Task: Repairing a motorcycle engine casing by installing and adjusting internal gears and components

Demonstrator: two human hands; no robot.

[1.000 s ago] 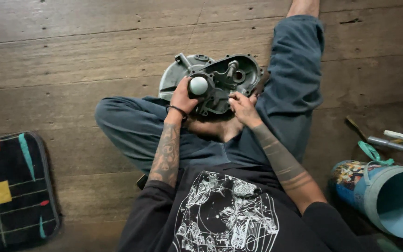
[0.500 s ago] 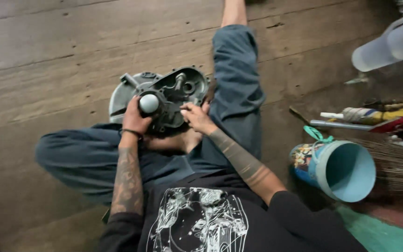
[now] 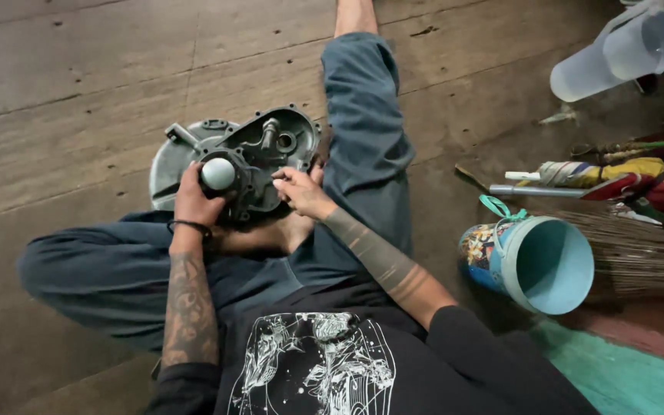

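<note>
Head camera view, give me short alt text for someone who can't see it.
A person sits on a wooden floor with a grey metal engine casing at their feet, left hand gripping its round knob, right hand touching its middle. A blue bucket lies tipped to the right.

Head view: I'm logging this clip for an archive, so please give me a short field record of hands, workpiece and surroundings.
workpiece: grey cast-metal engine casing, resting on the seated person's legs over the wooden plank floor
left hand: grip closed on the round pale knob
right hand: fingertips on the casing's right side
right of the person: light-blue plastic bucket on its side, straw broom, clear plastic jug
</note>
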